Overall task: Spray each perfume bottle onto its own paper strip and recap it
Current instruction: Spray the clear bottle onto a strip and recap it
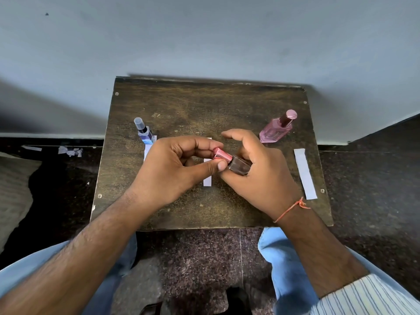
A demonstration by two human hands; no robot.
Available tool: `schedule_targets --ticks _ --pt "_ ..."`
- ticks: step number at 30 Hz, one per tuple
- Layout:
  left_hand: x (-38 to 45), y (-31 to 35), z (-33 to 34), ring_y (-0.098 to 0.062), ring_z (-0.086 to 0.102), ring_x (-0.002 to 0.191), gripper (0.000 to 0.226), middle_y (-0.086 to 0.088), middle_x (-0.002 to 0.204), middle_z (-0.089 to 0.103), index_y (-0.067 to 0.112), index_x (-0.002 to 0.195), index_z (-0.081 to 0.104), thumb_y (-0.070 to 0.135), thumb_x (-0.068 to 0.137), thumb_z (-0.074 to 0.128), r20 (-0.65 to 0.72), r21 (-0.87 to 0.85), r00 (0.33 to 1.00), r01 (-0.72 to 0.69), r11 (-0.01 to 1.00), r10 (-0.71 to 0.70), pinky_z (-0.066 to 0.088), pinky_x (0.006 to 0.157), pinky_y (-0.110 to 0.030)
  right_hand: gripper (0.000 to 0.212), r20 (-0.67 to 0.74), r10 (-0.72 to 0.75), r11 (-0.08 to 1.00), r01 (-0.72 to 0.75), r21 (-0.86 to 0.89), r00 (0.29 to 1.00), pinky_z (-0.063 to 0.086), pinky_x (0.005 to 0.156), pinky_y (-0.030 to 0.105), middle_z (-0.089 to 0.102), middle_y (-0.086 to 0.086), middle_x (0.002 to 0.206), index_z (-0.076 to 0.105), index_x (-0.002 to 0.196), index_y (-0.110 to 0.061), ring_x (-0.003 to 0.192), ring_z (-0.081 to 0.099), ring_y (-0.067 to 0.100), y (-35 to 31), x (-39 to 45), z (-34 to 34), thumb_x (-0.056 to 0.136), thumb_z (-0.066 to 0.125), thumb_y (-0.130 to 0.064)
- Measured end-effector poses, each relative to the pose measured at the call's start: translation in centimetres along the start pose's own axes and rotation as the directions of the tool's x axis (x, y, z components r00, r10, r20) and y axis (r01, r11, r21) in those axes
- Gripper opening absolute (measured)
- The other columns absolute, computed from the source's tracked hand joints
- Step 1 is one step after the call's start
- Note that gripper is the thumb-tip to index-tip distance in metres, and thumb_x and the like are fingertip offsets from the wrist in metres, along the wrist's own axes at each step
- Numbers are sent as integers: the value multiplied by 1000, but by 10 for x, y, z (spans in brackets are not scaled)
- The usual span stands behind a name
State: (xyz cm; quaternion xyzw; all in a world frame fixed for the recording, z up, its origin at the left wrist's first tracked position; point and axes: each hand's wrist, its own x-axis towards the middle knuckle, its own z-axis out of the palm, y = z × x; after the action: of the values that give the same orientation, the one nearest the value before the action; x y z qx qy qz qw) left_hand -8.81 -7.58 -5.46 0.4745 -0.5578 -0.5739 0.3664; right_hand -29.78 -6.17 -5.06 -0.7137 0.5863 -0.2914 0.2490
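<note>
From the head view, the brown bottle (pixel 239 165) is held above the table (pixel 181 105), tipped sideways over the middle strip (pixel 207 180). The right hand (pixel 259 169) is wrapped round its body, and the left hand (pixel 172 169) pinches its pink cap (pixel 221 153) between thumb and fingers. I can't tell whether the cap is coming off or going on.

The risk looks to be in that tilt. A hard tug on the cap could jerk the bottle out of the right hand's hold, or the cap could slip away over the table edge.

Left of the brown bottle a blue bottle (pixel 145 133) stands on its strip (pixel 148 147). To its right stand a pink bottle (pixel 277 129) and a bare strip (pixel 304 173); an elbow swing could topple either bottle.

No brand or lettering is readable on any bottle.
</note>
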Motion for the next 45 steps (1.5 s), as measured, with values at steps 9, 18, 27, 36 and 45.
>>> schedule_targets --ticks 9,18,27,36,45 --pt "-5 5 4 -26 34 46 32 12 94 85 29 118 83 28 86 86 2 80 998 -63 995 63 35 44 -34 54 15 30 997 -31 67 999 56 64 37 67 -11 70 65 134 -28 64 65 7 -6 -1 -1 83 81 -29" --pt "-3 10 1 -6 34 42 34 6 98 81 29 121 81 23 88 82 6 -78 999 -33 996 34 25 41 -22 39 223 74 937 -144 317 972 55 71 49 71 -3 93 61 118 -19 78 69 17 -9 3 -4 83 76 -14" --pt "-6 10 -13 -13 33 45 38 -4 102 78 27 129 78 16 93 81 80 -49 997 -13 999 17 24 47 -33 30 249 67 813 -197 548 966 57 96 66 73 16 120 65 123 -7 117 69 38 -3 8 0 95 74 -7" --pt "-12 1 -31 -1 47 50 50 2 116 74 30 132 67 14 89 88 52 200 982 165 966 -179 39 51 -17 37 125 75 808 -134 573 989 53 114 38 73 6 127 70 128 -14 125 69 16 -2 22 9 95 77 1" --pt "-24 1 -43 12 60 64 25 12 90 76 35 114 75 31 92 87 132 483 967 131 866 -220 44 64 -5 36 32 199 835 -186 518 980 61 103 46 72 20 120 73 127 -17 117 71 35 7 32 18 93 82 -12"
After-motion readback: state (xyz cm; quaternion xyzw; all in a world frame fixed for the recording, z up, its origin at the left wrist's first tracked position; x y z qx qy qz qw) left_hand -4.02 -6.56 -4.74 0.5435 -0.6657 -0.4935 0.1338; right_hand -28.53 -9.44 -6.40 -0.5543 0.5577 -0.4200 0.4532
